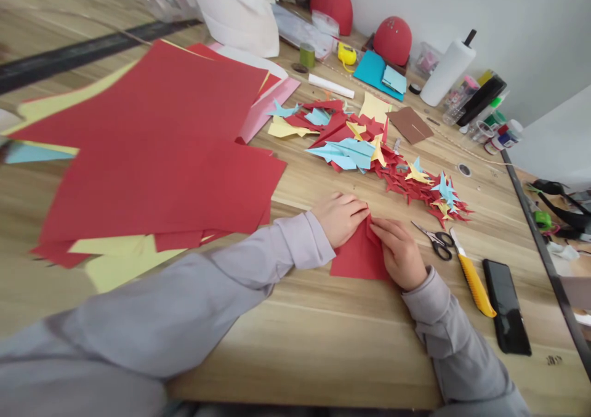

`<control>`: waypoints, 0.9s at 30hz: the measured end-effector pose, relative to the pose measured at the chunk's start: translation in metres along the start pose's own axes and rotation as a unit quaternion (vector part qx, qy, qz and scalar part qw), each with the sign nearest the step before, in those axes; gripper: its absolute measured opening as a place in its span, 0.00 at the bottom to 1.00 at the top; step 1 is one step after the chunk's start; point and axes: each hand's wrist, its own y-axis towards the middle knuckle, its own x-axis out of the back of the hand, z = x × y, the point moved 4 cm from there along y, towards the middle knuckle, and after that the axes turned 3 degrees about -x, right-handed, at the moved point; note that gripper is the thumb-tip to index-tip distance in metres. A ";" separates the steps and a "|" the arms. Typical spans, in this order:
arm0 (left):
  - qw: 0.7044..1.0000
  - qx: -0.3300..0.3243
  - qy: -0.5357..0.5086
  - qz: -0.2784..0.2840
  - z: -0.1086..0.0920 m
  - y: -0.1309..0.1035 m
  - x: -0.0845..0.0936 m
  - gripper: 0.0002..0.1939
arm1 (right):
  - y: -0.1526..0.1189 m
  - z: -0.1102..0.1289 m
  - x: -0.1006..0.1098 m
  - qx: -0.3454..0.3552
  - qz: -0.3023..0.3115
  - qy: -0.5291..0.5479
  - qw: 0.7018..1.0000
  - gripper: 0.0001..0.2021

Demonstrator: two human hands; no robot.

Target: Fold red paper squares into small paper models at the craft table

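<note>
A small sheet of red paper [359,258] lies on the table in front of me, partly folded at its far end. My left hand [340,218] presses on its far left part, fingers together at the fold. On the right side my right hand [399,251] grips the paper's edge, fingertips close to those of the left. The fingers cover much of the fold. Just beyond the hands is a pile of folded red, blue and yellow paper pieces [351,133], some shaped like planes. Scissors [436,239] rest right of my right hand, beside a yellow utility knife [475,278].
Large red sheets [161,183] with yellow ones below cover the left side. A black phone [506,306] lies at the right. Toward the back are a brown paper square [410,125], a yellow tape measure [346,54], a white roll [447,69] and several bottles.
</note>
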 end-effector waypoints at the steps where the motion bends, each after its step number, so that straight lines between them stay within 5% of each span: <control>1: 1.000 0.001 0.000 0.000 0.000 0.000 0.000 0.16 | 0.000 0.000 0.000 0.004 -0.001 0.000 1.000 0.23; 27: 1.000 0.006 0.009 -0.003 0.000 -0.001 0.001 0.16 | 0.001 0.006 -0.004 0.014 0.030 -0.078 0.996 0.19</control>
